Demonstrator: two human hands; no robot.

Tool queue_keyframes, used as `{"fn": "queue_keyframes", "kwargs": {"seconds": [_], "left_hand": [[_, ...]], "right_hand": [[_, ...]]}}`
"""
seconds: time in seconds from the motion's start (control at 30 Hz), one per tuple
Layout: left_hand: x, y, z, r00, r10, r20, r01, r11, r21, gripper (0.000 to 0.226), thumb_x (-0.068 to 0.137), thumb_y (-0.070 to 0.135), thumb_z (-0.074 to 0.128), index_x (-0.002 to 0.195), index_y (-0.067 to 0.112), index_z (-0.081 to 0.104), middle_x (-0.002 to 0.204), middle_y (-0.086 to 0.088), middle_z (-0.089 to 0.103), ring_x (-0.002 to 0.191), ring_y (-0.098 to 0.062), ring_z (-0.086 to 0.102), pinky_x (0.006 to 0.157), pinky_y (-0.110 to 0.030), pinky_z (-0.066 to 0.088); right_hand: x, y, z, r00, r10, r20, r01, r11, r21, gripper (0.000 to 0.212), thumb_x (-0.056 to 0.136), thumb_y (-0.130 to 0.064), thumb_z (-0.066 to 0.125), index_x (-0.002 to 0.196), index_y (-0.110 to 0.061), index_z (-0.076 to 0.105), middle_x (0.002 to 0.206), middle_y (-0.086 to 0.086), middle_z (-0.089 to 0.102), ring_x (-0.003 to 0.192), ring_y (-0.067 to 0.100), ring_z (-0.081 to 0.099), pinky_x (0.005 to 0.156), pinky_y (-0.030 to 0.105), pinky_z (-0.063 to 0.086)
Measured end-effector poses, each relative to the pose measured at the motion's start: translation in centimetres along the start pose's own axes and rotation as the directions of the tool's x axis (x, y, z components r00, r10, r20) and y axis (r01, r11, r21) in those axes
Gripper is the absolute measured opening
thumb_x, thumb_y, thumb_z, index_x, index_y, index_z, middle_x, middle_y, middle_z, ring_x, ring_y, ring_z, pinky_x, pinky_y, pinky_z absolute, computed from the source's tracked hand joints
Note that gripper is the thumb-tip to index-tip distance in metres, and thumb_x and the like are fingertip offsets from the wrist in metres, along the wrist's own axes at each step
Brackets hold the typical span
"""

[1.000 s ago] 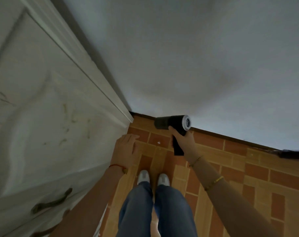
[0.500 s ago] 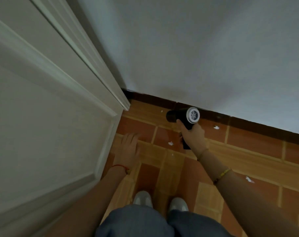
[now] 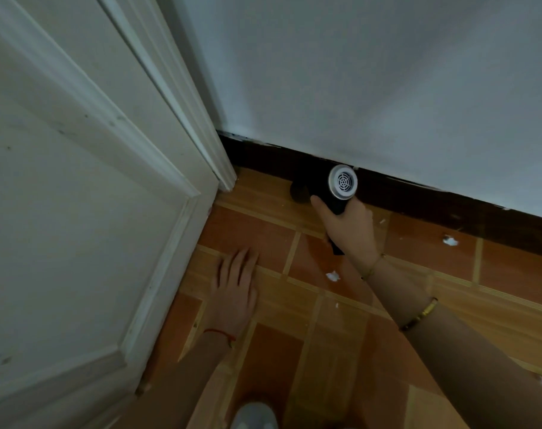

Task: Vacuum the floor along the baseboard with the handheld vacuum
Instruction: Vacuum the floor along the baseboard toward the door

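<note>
My right hand (image 3: 348, 229) grips the black handheld vacuum (image 3: 322, 188) by its handle. Its white round rear grille faces me and its dark nozzle points left, low against the dark baseboard (image 3: 418, 196) near the door corner. My left hand (image 3: 234, 283) lies flat on the orange tiled floor (image 3: 251, 230), fingers spread, holding nothing. White paper scraps lie on the tiles: one scrap (image 3: 332, 276) just below my right wrist, another scrap (image 3: 450, 241) to the right by the baseboard.
A white panelled door (image 3: 77, 212) and its frame (image 3: 183, 94) fill the left side, meeting the pale wall (image 3: 372, 72) at the corner. My shoe (image 3: 254, 414) shows at the bottom edge. More scraps lie at the far right of the floor.
I have lowered myself closer to the floor. The vacuum has gone down and left against the baseboard near the corner, and my left hand has settled flat on the tiles.
</note>
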State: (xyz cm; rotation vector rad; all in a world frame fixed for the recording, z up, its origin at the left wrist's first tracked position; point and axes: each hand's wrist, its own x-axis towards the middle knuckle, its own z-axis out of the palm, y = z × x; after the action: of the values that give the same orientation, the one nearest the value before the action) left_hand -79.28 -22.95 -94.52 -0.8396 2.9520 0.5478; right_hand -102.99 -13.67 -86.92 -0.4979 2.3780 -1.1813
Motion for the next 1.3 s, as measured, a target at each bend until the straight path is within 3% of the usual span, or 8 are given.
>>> {"fn": "queue_keyframes", "kwargs": {"seconds": [0.13,0.3,0.37,0.47,0.67,0.87,1.07,1.3], "left_hand": [[0.0,-0.4,0.8,0.997,0.01,-0.073,-0.014,0.998,-0.055,0.055,0.093,0.02,0.037,0.148,0.015,0.04,0.153,-0.006,0.038,0.141,-0.024,0.034,0.117,-0.054,0.023],[0.0,-0.8,1.0,0.994,0.035,-0.099,-0.041,0.998,-0.054,0.054,0.094,0.02,0.038,0.148,0.016,0.04,0.154,-0.005,0.038,0.142,-0.024,0.033,0.118,-0.052,0.021],[0.0,-0.9,1.0,0.995,0.039,-0.095,-0.044,0.998,-0.053,0.054,0.095,0.021,0.037,0.149,0.016,0.039,0.155,-0.004,0.036,0.143,-0.023,0.032,0.118,-0.053,0.021],[-0.1,-0.9,1.0,0.995,0.034,-0.099,-0.039,0.998,-0.049,0.054,0.096,0.021,0.038,0.149,0.016,0.039,0.155,-0.005,0.037,0.143,-0.023,0.032,0.118,-0.053,0.022],[0.0,-0.9,1.2,0.993,0.032,-0.11,-0.036,0.999,-0.037,0.055,0.095,0.022,0.039,0.149,0.016,0.038,0.155,-0.004,0.036,0.144,-0.023,0.031,0.119,-0.052,0.021],[0.0,-0.9,1.2,0.992,0.04,-0.119,-0.046,0.998,-0.046,0.055,0.094,0.02,0.042,0.149,0.016,0.039,0.154,-0.005,0.037,0.143,-0.024,0.032,0.117,-0.053,0.023],[0.0,-0.9,1.2,0.991,0.041,-0.131,-0.047,0.998,-0.048,0.055,0.094,0.019,0.043,0.148,0.015,0.04,0.154,-0.005,0.038,0.142,-0.025,0.033,0.116,-0.054,0.024],[-0.1,-0.9,1.3,0.991,0.039,-0.125,-0.044,0.998,-0.041,0.056,0.094,0.019,0.044,0.149,0.016,0.038,0.154,-0.005,0.038,0.143,-0.024,0.032,0.115,-0.055,0.025]], "right_hand": [[-0.4,0.4,0.4,0.997,-0.061,-0.056,0.058,0.996,-0.067,0.054,0.083,-0.061,0.059,0.116,-0.018,0.06,0.084,0.0,0.07,0.078,0.021,0.069,0.067,0.035,0.057],[0.7,-0.9,0.4,0.99,-0.086,0.112,0.101,0.985,-0.142,0.046,0.087,-0.052,0.063,0.114,-0.015,0.059,0.07,-0.008,0.062,0.057,0.008,0.062,0.061,0.031,0.056],[0.8,-1.3,0.1,0.988,-0.123,0.092,0.138,0.973,-0.186,0.046,0.088,-0.05,0.063,0.118,-0.016,0.059,0.083,-0.007,0.067,0.068,0.008,0.064,0.067,0.031,0.057],[0.2,-1.4,-0.1,0.973,-0.045,0.226,0.077,0.988,-0.135,0.03,0.09,-0.046,0.063,0.089,-0.016,0.059,0.06,-0.003,0.063,0.047,0.011,0.062,0.054,0.03,0.053],[0.3,-1.8,1.3,0.977,-0.076,0.202,0.091,0.993,-0.069,0.032,0.089,-0.046,0.063,0.095,-0.015,0.059,0.058,0.002,0.06,0.045,0.015,0.06,0.054,0.031,0.052],[2.0,-3.3,5.3,0.979,-0.166,0.118,0.172,0.984,-0.042,0.054,0.086,-0.05,0.066,0.123,-0.012,0.06,0.102,0.004,0.071,0.092,0.016,0.067,0.071,0.022,0.048],[2.6,-4.0,6.4,0.98,-0.187,0.063,0.194,0.972,-0.129,0.06,0.083,-0.058,0.064,0.123,-0.013,0.061,0.109,0.004,0.071,0.098,0.018,0.067,0.08,0.033,0.056],[2.6,-3.0,5.1,0.978,-0.189,0.088,0.198,0.974,-0.107,0.061,0.085,-0.053,0.066,0.129,-0.012,0.057,0.116,0.003,0.069,0.105,0.016,0.064,0.08,0.022,0.049]]}}
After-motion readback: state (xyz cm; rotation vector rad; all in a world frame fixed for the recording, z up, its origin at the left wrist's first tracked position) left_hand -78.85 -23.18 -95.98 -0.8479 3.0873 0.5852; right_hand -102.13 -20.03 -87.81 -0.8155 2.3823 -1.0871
